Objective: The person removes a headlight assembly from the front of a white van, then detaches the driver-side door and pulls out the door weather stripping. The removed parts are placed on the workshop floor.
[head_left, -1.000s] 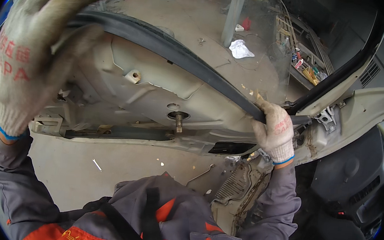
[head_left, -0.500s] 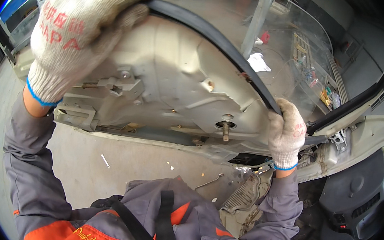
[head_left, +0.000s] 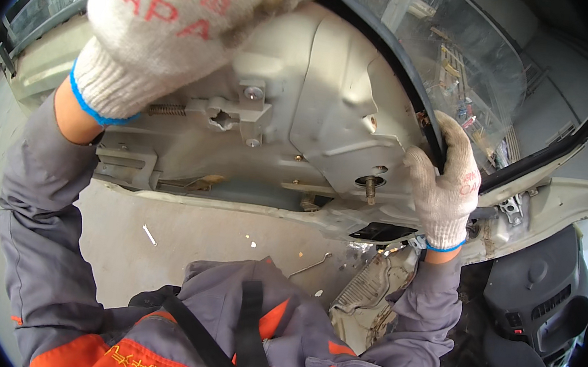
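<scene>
A bare, cream-coloured car door (head_left: 342, 67) stands before me, its inner metal side uncovered. Along its curved upper edge runs a black rubber seal strip (head_left: 401, 60). My left hand (head_left: 172, 9), in a white knitted glove with a blue cuff, is closed on the strip near the top of the picture; its fingertips are partly out of sight. Lower down, my gloved right hand (head_left: 452, 182) wraps thumb and fingers around the strip's right part. Beyond the strip rises the window glass (head_left: 478, 38). A short metal spindle (head_left: 370, 191) juts from the door left of my right hand.
On the floor below lie a spanner (head_left: 150, 235) and a thin metal rod-like tool (head_left: 311, 265). A ribbed, dirty metal part (head_left: 373, 281) is at the lower right. The car's dark interior trim (head_left: 538, 281) fills the right side. A black-edged door frame (head_left: 551, 157) slants above it.
My left hand appears farther right and larger, still on the strip. My right hand's thumb has spread from its fingers around the strip. The whole view has shifted a little.
</scene>
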Demonstrator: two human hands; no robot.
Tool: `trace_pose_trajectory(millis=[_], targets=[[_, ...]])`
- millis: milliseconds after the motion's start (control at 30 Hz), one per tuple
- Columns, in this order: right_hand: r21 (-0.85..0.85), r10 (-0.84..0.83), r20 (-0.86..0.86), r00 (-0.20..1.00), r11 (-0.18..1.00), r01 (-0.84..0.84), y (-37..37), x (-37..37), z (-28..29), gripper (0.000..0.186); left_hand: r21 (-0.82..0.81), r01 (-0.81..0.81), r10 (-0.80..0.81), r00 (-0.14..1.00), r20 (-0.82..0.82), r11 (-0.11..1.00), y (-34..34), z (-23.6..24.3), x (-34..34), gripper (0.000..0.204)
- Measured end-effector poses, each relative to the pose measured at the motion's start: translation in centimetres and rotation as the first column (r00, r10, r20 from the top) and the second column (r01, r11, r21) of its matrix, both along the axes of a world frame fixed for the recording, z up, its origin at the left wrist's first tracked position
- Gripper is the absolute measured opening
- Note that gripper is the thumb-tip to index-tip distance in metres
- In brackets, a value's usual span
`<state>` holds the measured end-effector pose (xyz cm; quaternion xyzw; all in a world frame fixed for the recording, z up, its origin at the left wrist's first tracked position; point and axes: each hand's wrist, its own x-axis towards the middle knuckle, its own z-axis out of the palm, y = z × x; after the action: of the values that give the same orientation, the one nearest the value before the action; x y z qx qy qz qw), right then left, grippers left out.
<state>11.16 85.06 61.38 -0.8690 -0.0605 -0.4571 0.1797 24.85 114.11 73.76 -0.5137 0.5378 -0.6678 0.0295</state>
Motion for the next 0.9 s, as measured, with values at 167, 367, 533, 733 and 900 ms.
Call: trace_pose_trajectory(millis=[167,367,533,733,900], targets=[[-0.062,0.006,0.0,1.0,0.998,-0.006,2.2,0.5,2.7,0.049,0.047,-0.03,0.037,0.986,-0.163,0.998,0.9,0.2,0.2,0.039],[-0.133,-0.08,0.155,0.985,0.986,0.101,5.0,2.6,4.1,0.02,-0.086,-0.003,-0.021,0.962,-0.274,0.996,0.4,-0.8,-0.3,0.028],[-0.194,-0.143,0.276,0.951,0.96,0.201,4.4,3.5,3.0,0.026,-0.232,-0.041,-0.036,0.947,-0.32,0.972,1.3,-2.1,-0.2,0.027],[-0.255,-0.112,0.306,0.945,0.947,0.195,4.8,3.7,3.5,0.023,-0.206,-0.048,-0.027,0.938,-0.345,0.977,3.3,-1.4,0.1,0.017],[-0.156,-0.179,0.187,0.966,0.965,0.21,6.3,3.7,4.5,0.026,-0.2,-0.038,-0.03,0.945,-0.327,0.979,3.4,-1.3,0.5,0.017]])
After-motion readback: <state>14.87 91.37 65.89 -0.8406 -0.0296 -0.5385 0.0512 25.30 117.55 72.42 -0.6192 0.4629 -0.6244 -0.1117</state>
